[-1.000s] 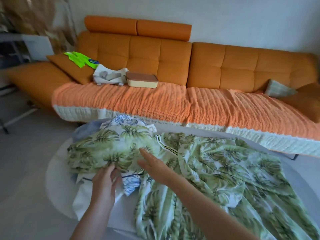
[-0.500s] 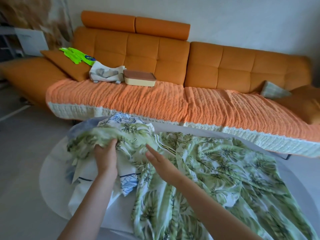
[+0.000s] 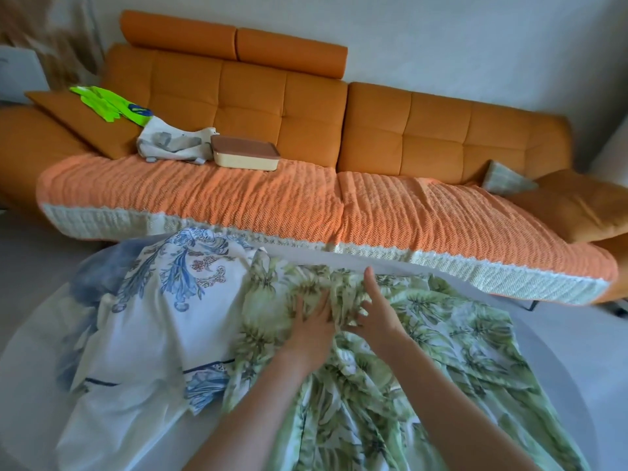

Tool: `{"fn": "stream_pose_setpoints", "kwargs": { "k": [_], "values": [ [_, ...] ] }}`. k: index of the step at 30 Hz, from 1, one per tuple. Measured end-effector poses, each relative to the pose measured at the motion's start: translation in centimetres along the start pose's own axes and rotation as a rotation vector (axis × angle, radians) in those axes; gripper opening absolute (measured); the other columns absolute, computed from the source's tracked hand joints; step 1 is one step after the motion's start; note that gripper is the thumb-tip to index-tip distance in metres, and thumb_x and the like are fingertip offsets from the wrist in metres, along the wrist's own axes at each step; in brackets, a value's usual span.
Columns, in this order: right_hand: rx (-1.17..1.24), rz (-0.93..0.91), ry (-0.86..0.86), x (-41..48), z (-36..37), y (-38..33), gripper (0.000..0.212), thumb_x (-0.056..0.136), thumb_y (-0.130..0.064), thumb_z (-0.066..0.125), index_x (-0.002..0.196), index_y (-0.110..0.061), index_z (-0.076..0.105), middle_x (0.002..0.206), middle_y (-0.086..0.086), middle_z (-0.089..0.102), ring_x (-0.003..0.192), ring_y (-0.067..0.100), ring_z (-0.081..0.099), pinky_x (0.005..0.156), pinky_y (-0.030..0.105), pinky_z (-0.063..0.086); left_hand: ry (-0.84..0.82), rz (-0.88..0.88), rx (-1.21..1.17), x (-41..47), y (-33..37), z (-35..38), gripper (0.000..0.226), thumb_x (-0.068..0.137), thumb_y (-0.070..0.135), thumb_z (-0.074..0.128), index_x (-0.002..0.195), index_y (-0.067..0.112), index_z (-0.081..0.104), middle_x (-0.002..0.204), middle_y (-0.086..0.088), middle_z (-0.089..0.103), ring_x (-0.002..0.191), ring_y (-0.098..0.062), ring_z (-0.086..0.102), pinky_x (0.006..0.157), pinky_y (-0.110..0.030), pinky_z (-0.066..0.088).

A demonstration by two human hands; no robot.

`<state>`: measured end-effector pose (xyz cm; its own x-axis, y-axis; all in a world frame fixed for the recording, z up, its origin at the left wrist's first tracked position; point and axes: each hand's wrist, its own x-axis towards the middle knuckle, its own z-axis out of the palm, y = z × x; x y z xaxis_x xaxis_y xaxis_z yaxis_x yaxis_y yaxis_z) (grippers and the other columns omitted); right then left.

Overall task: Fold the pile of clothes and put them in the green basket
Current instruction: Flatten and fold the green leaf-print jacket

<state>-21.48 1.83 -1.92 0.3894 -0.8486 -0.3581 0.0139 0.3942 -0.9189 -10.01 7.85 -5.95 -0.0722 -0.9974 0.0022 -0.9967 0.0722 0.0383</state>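
We see the green palm-print garment (image 3: 441,334) spread thin and rumpled over the round white table (image 3: 557,362), beside a white blue-floral cloth (image 3: 163,317). The left hand (image 3: 311,322) lies flat on its bunched top, fingers straight. The right hand (image 3: 375,311) extends its forefinger; blur hides whether the other fingers pinch fabric.

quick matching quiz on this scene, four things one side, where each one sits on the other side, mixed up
1 leaf-print garment
2 blue floral cloth
3 lidded box
4 neon green item

a on the brown cushion
b under the left hand and right hand
c on the orange sofa cover
d left of the leaf-print garment

Pairs: 1-b, 2-d, 3-c, 4-a
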Motion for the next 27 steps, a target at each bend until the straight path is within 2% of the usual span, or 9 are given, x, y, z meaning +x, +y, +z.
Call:
{"fn": "stream_pose_setpoints", "kwargs": {
  "k": [6, 9, 11, 15, 17, 19, 21, 24, 27],
  "values": [
    [-0.331, 0.150, 0.244, 3.4, -1.7, 0.4, 0.134, 0.039, -0.074, 0.077, 0.145, -0.012, 0.021, 0.136, 0.017, 0.043, 0.115, 0.032, 0.054, 0.090, 0.049, 0.052, 0.008, 0.079, 0.127, 1.3, 1.2, 1.9, 0.076, 0.092, 0.005, 0.044, 0.149, 0.017, -0.004, 0.154, -0.010, -0.022, 0.134, -0.023, -0.033, 0.110, -0.063, -0.009],
    [-0.612, 0.170, 0.292, 4.6, -1.5, 0.3, 0.131, 0.043, -0.068, 0.080, 0.144, -0.008, 0.021, 0.139, 0.018, 0.034, 0.116, 0.034, 0.053, 0.090, 0.042, 0.053, 0.012, 0.105, 0.140, 1.9, 1.3, 1.7, 0.060, 0.090, 0.007, 0.048, 0.146, 0.008, 0.025, 0.157, -0.013, -0.002, 0.144, -0.026, -0.014, 0.107, -0.062, -0.017],
    [-0.718, 0.083, 0.307, 4.7, -1.3, 0.3, 0.099, 0.068, -0.046, 0.078, 0.143, -0.007, 0.025, 0.139, 0.014, 0.036, 0.110, 0.029, 0.054, 0.086, 0.034, 0.051, -0.008, 0.106, 0.114, 1.8, 1.4, 1.6, 0.052, 0.090, 0.004, 0.047, 0.140, 0.007, 0.037, 0.157, -0.013, 0.000, 0.144, -0.024, -0.013, 0.106, -0.061, -0.016],
    [-0.707, -0.127, 0.343, 4.5, -2.6, -0.1, 0.039, 0.089, 0.001, 0.045, 0.127, -0.006, 0.051, 0.093, 0.008, 0.060, 0.054, 0.011, 0.048, 0.042, 0.018, 0.040, -0.021, 0.016, 0.067, 1.7, 0.7, 2.2, 0.079, 0.090, 0.000, 0.042, 0.149, 0.026, -0.004, 0.148, -0.007, -0.031, 0.140, -0.026, -0.025, 0.109, -0.061, -0.013],
    [-0.549, -0.207, 0.375, 4.2, -3.5, -1.1, 0.033, 0.093, -0.001, 0.040, 0.121, -0.007, 0.055, 0.076, 0.004, 0.058, 0.053, 0.016, 0.047, 0.044, 0.018, 0.040, -0.040, -0.050, 0.003, 1.8, -0.2, 2.2, 0.085, 0.093, 0.009, 0.041, 0.144, 0.031, -0.024, 0.147, -0.003, -0.034, 0.138, -0.024, -0.029, 0.109, -0.059, -0.016],
    [-0.267, -0.234, 0.407, 4.3, -5.1, -2.2, 0.028, 0.096, -0.012, 0.044, 0.122, -0.011, 0.054, 0.084, 0.005, 0.062, 0.074, 0.021, 0.058, 0.066, 0.027, 0.051, -0.073, -0.128, -0.049, 1.9, -1.5, 1.9, 0.085, 0.095, 0.027, 0.042, 0.138, 0.033, -0.031, 0.150, -0.003, -0.034, 0.135, -0.022, -0.033, 0.108, -0.058, -0.018],
    [-0.088, -0.211, 0.435, 4.4, -7.2, -2.2, 0.034, 0.095, -0.014, 0.049, 0.128, -0.016, 0.050, 0.106, 0.008, 0.063, 0.075, 0.019, 0.062, 0.067, 0.030, 0.056, -0.118, -0.196, -0.107, 2.0, -2.9, 1.8, 0.087, 0.091, 0.054, 0.040, 0.138, 0.034, -0.030, 0.149, -0.002, -0.034, 0.133, -0.021, -0.035, 0.108, -0.058, -0.020],
    [-0.337, -0.083, 0.492, 4.2, -9.7, -0.8, 0.055, 0.089, -0.006, 0.057, 0.139, -0.014, 0.037, 0.125, 0.009, 0.053, 0.064, 0.010, 0.051, 0.059, 0.027, 0.051, -0.188, -0.211, -0.280, 1.8, -4.1, 0.8, 0.108, 0.055, 0.096, 0.005, 0.139, 0.037, -0.027, 0.145, 0.000, -0.037, 0.132, -0.021, -0.038, 0.102, -0.050, -0.028],
    [-0.407, -0.083, 0.508, 4.3, -10.9, 0.0, 0.064, 0.086, 0.004, 0.052, 0.143, -0.014, 0.030, 0.118, 0.008, 0.050, 0.069, 0.016, 0.052, 0.061, 0.032, 0.050, -0.016, -0.228, -0.344, 3.3, -5.0, -0.4, 0.100, 0.061, 0.088, -0.011, 0.147, 0.036, -0.008, 0.152, 0.004, -0.021, 0.135, -0.017, -0.030, 0.104, -0.044, -0.026]
  ]
}}
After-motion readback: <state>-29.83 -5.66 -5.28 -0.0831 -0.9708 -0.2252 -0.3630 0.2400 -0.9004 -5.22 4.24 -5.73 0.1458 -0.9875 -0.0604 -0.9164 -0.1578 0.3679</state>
